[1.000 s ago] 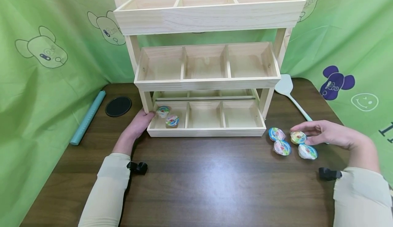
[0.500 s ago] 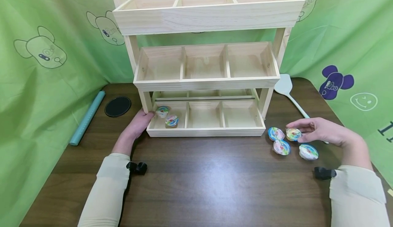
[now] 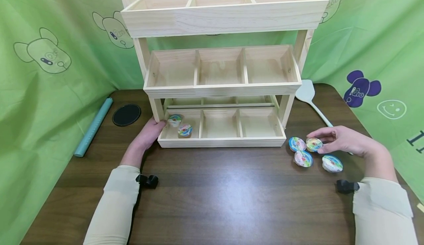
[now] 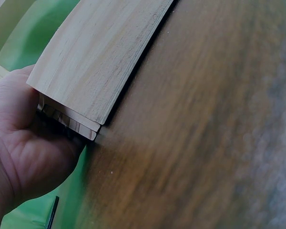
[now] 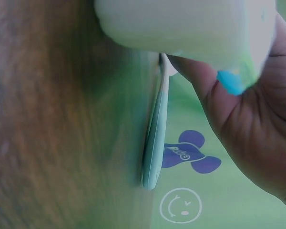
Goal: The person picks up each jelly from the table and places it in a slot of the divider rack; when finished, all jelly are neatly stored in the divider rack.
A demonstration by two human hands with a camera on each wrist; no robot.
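A three-tier wooden rack (image 3: 222, 142) with compartments stands on the table. My left hand (image 3: 151, 131) grips the left end of its bottom tier; in the left wrist view the palm (image 4: 35, 157) lies against the wood (image 4: 105, 52), fingers mostly hidden. Two jelly cups (image 3: 184, 130) sit in the bottom left compartment. At right, my right hand (image 3: 347, 141) pinches a yellow-lidded jelly cup (image 3: 313, 144) between thumb and fingers. Beside it are a blue-and-pink-lidded cup (image 3: 297, 144), a pink-lidded cup (image 3: 303, 159) and a white-and-blue-lidded cup (image 3: 332, 163). A pale cup (image 5: 176, 24) fills the top of the right wrist view.
A pale spatula (image 3: 306, 91) lies behind the right hand, its handle partly hidden. On the left are a black round disc (image 3: 126, 115) and a teal roll (image 3: 94, 127). A green printed cloth (image 3: 39, 98) hangs around the table.
My right hand has moved left with the yellow-lidded jelly cup, away from the white-and-blue-lidded one and up beside the two left cups. The left hand keeps its hold on the rack.
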